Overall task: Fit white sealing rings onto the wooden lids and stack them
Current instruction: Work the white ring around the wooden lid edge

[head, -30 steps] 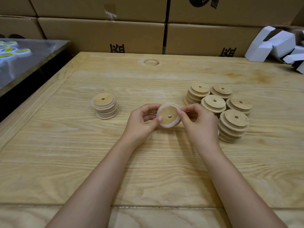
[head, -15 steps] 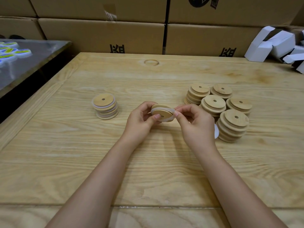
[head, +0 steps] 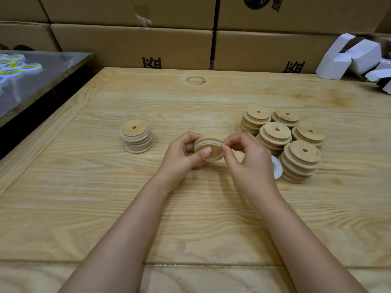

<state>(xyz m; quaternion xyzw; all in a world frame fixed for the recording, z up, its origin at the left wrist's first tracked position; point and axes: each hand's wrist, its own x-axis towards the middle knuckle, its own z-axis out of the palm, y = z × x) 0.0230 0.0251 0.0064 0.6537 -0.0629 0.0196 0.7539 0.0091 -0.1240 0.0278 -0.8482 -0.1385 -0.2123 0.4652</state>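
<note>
- Head view, grip: your left hand [head: 182, 154] holds the wooden lid [head: 208, 147] just above the middle of the table [head: 105, 208]. The thumb lies across its face and the fingers curl behind. Your right hand [head: 249, 163] pinches the white sealing ring [head: 212, 160] at the lid's right edge.
- Handling (judged): the lid is light, rigid and smooth, so take it by the rim. The ring is thin, soft and stretchy and is likely to twist or slip off. Seat it with small fingertip pinches around the edge.
- Count:
  - One lid in hand.
  - One ringed stack [head: 137, 138] at left, roughly five lids; the layers are hard to separate.
  - Five stacks of bare lids [head: 300, 161] clustered at right.
  - Loose rings [head: 277, 168] against the nearest stack, mostly hidden behind your right hand; number cannot be told.
</note>
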